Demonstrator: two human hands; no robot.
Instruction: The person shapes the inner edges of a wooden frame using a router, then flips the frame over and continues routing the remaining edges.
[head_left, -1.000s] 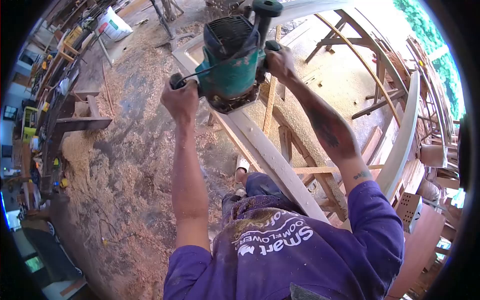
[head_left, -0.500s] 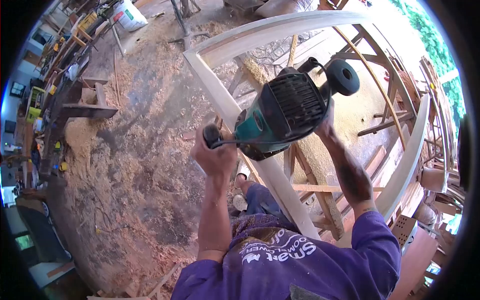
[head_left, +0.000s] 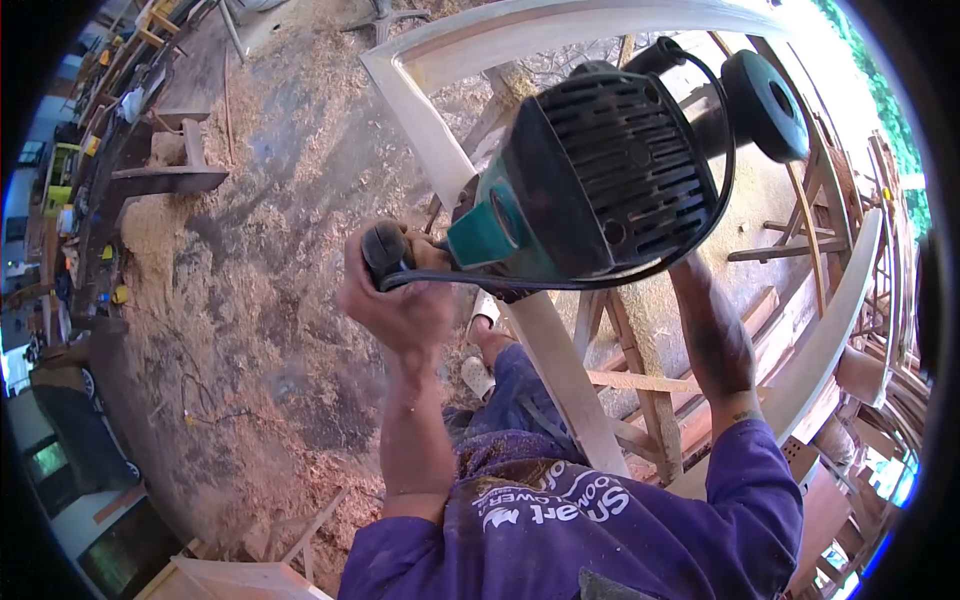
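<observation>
A teal and black power router (head_left: 600,180) fills the upper middle, tilted above a pale curved wooden frame (head_left: 550,365). My left hand (head_left: 405,290) is wrapped round its black side handle. The right forearm reaches up behind the tool's body, and my right hand is hidden there, fingers out of sight. A black cable loops along the tool's near side. The router covers part of the frame's near rail, and its cutter cannot be seen.
Wooden trestle legs (head_left: 640,380) stand under the frame. Shavings cover the floor (head_left: 270,300). Stacked timber (head_left: 770,320) lies at the right, and a cluttered bench (head_left: 95,230) runs along the left. A small wooden stand (head_left: 170,180) is at the upper left.
The router has come up closer to the camera and looks larger. My left hand has shifted slightly left with its handle, and my right hand has gone out of sight behind the tool.
</observation>
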